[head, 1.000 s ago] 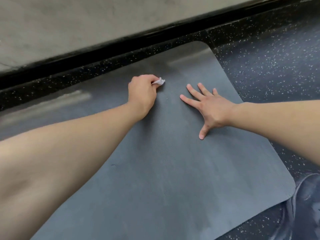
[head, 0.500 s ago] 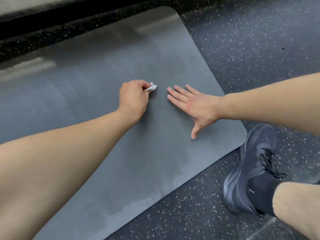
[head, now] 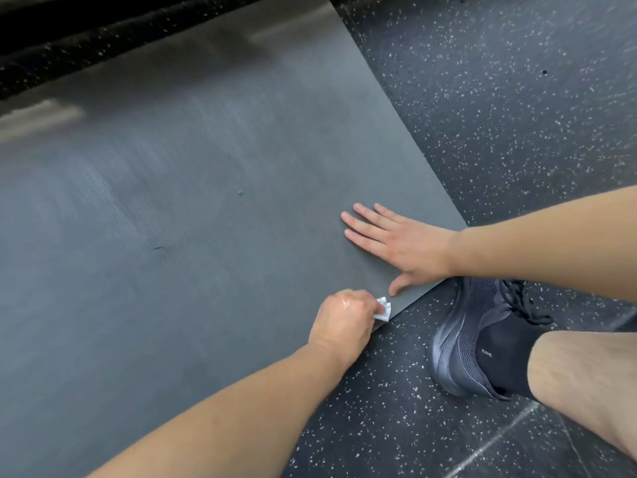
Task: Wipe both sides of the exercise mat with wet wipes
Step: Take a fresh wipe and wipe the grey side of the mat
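Dark speckled rubber floor [head: 499, 108] fills the right side and bottom of the view, with a black strip running along its far edge at top left. Lying flat on the floor is a large grey exercise mat [head: 179, 208], covering most of the left and centre; its right edge runs diagonally down to a near corner in the middle of the frame. Faint ribbed texture and pale sheen show across the mat's surface.

At lower right, a dark grey laced sneaker [head: 472, 336] with a black sock rests on the floor just beside the mat's corner, a bare shin rising from it.

Two bare forearms reach in. Right hand [head: 403, 243] lies palm down on the mat near the corner, fingers straight and close together, thumb spread toward the mat's near edge. Left hand [head: 341, 322] sits at the mat's near edge, its fingers curled into a grip that pinches a small crumpled white wet wipe [head: 486, 311]. Only a bit of the wipe pokes out, touching the mat right at its edge, just below the right thumb.
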The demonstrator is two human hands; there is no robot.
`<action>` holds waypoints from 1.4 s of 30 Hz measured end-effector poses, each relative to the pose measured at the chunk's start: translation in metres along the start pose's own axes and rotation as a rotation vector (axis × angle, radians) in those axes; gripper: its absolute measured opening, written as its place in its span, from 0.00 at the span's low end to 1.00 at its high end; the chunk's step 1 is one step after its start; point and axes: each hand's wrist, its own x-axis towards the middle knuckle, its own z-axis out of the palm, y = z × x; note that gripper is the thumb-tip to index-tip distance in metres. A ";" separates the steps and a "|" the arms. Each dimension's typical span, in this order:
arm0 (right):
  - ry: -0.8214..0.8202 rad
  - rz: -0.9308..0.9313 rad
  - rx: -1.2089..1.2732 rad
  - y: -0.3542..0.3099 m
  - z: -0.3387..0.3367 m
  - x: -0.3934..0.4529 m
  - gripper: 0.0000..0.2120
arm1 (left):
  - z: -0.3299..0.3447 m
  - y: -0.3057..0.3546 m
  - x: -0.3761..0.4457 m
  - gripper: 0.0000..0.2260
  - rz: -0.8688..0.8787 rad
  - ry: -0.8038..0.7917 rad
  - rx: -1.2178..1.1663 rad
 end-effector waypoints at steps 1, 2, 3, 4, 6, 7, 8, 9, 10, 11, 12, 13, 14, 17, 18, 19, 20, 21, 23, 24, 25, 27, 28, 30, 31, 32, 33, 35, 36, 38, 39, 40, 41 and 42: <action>-0.021 -0.033 -0.002 -0.003 0.004 -0.010 0.72 | 0.002 0.000 -0.002 0.09 0.008 0.001 -0.005; -0.041 -0.058 -0.007 -0.007 0.008 -0.016 0.73 | 0.003 -0.001 -0.002 0.09 0.015 0.008 -0.008; -0.045 -0.073 -0.011 -0.010 0.012 -0.020 0.73 | 0.004 -0.003 -0.002 0.09 0.024 0.009 -0.009; -0.035 -0.080 -0.006 -0.012 0.015 -0.021 0.73 | 0.004 -0.005 0.000 0.08 0.038 0.009 -0.008; 0.000 -0.097 0.016 -0.011 0.021 -0.022 0.71 | 0.002 -0.008 0.000 0.07 0.059 0.005 -0.041; 0.030 -0.107 0.039 -0.008 0.022 -0.022 0.68 | -0.001 -0.007 -0.001 0.07 0.051 -0.003 -0.097; 0.081 -0.113 0.091 -0.005 0.020 -0.020 0.64 | -0.008 -0.005 -0.002 0.07 0.020 -0.007 -0.200; 0.150 -0.112 0.172 0.001 0.015 -0.016 0.59 | -0.020 -0.003 0.000 0.06 -0.034 -0.005 -0.351; 0.223 -0.107 0.254 0.011 0.005 -0.008 0.53 | -0.038 -0.007 0.008 0.05 -0.119 0.020 -0.522; 0.286 -0.099 0.311 0.027 -0.008 0.004 0.47 | -0.058 -0.014 0.022 0.03 -0.217 0.064 -0.682; 0.335 -0.081 0.333 0.046 -0.024 0.019 0.43 | -0.084 -0.027 0.041 0.03 -0.316 0.128 -0.792; 0.356 -0.049 0.310 0.068 -0.043 0.036 0.41 | -0.113 -0.044 0.062 0.03 -0.391 0.216 -0.851; 0.331 -0.006 0.251 0.090 -0.064 0.056 0.43 | -0.146 -0.067 0.085 0.03 -0.440 0.328 -0.858; 0.097 0.220 0.144 0.137 -0.111 0.108 0.66 | -0.246 -0.136 0.154 0.12 -0.500 0.660 -0.666; 0.023 0.289 0.164 0.145 -0.117 0.121 0.72 | -0.274 -0.154 0.173 0.16 -0.508 0.732 -0.570; -0.035 0.334 0.193 0.149 -0.119 0.132 0.76 | -0.298 -0.169 0.191 0.18 -0.512 0.775 -0.476; -0.066 0.367 0.220 0.150 -0.118 0.141 0.79 | -0.316 -0.179 0.206 0.18 -0.515 0.789 -0.391; -0.076 0.386 0.237 0.151 -0.116 0.146 0.80 | -0.331 -0.187 0.219 0.17 -0.518 0.782 -0.317; -0.080 0.393 0.264 0.149 -0.113 0.147 0.80 | -0.341 -0.201 0.237 0.11 -0.530 0.732 -0.192; -0.070 0.403 0.276 0.149 -0.112 0.147 0.80 | -0.342 -0.205 0.242 0.07 -0.534 0.710 -0.160; -0.066 0.410 0.286 0.149 -0.112 0.146 0.79 | -0.338 -0.208 0.244 0.05 -0.534 0.684 -0.144; -0.069 0.407 0.301 0.150 -0.113 0.146 0.79 | -0.326 -0.210 0.242 0.04 -0.524 0.625 -0.069; -0.066 0.409 0.304 0.150 -0.113 0.146 0.79 | -0.319 -0.206 0.239 0.05 -0.494 0.605 -0.009; -0.064 0.404 0.308 0.147 -0.113 0.146 0.79 | -0.301 -0.193 0.228 0.06 -0.405 0.569 0.102; -0.066 0.403 0.313 0.148 -0.114 0.145 0.79 | -0.288 -0.182 0.219 0.06 -0.354 0.560 0.145; -0.068 0.404 0.318 0.148 -0.114 0.144 0.79 | -0.272 -0.171 0.209 0.07 -0.298 0.545 0.167; -0.069 0.402 0.322 0.148 -0.115 0.143 0.79 | -0.252 -0.160 0.196 0.07 -0.230 0.513 0.173; -0.068 0.396 0.319 0.146 -0.115 0.142 0.78 | -0.207 -0.135 0.165 0.07 -0.103 0.388 0.156; -0.066 0.389 0.316 0.145 -0.115 0.140 0.77 | -0.190 -0.127 0.154 0.09 -0.070 0.339 0.148; -0.053 0.355 0.315 0.139 -0.114 0.134 0.72 | -0.180 -0.123 0.148 0.09 -0.076 0.333 0.103; -0.038 0.333 0.321 0.135 -0.112 0.128 0.67 | -0.182 -0.123 0.152 0.08 -0.106 0.345 0.081; -0.025 0.301 0.332 0.131 -0.110 0.121 0.61 | -0.185 -0.122 0.156 0.07 -0.143 0.352 0.071; -0.013 0.262 0.337 0.125 -0.106 0.111 0.55 | -0.187 -0.120 0.159 0.07 -0.173 0.364 0.061; 0.002 0.222 0.329 0.119 -0.100 0.101 0.53 | -0.187 -0.118 0.161 0.06 -0.200 0.392 0.030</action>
